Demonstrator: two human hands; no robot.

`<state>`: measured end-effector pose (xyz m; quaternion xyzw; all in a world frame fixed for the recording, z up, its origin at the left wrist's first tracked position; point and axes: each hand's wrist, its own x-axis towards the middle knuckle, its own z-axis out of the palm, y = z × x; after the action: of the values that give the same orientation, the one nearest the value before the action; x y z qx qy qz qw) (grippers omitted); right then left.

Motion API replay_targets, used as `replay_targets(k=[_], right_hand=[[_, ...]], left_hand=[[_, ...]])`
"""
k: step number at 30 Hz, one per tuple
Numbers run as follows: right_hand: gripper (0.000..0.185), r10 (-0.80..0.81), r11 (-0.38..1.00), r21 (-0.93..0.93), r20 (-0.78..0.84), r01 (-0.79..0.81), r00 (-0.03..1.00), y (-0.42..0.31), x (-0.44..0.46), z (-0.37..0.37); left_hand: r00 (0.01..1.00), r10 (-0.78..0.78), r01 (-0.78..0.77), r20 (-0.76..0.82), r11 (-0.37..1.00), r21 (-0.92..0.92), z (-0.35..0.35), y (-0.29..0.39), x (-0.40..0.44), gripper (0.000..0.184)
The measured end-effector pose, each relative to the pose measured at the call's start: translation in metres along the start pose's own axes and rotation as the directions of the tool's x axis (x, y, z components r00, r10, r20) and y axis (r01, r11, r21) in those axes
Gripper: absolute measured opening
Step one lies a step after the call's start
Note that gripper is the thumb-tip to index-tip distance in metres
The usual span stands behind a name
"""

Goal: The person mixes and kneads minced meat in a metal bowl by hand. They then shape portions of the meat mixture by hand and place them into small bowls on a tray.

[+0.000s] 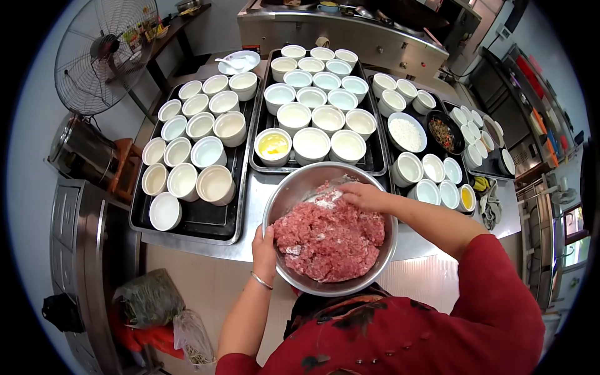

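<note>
A large steel mixing bowl (392, 250) sits at the front edge of the metal table, close against my body. Pink minced meat (328, 240) fills most of it, with patches of white powder (326, 200) on the far part of the meat. My left hand (264, 251) grips the bowl's left rim, thumb up along the side and a bangle on the wrist. Inside the bowl, at the far right, my right hand (364, 196) has its fingers curled into the meat beside the powder; the fingertips are partly hidden.
Black trays (212, 231) hold many white ramekins (311, 145); one contains yellow egg (274, 145). To the right stand a bowl of white powder (406, 132) and a dark bowl of chopped food (442, 132). A fan (103, 47) stands back left; bagged greens (149, 299) lie below left.
</note>
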<state>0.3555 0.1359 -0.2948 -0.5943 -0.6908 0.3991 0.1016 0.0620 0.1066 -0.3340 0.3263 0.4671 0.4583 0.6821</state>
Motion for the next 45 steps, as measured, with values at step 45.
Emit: replay_targets(k=[45], right_hand=[[0.043, -0.142, 0.848, -0.290, 0.681, 0.443, 0.719, -0.151, 0.047, 0.055]], left_hand=[[0.991, 0.011, -0.015, -0.132, 0.999, -0.030, -0.001, -0.003, 0.009, 0.028]])
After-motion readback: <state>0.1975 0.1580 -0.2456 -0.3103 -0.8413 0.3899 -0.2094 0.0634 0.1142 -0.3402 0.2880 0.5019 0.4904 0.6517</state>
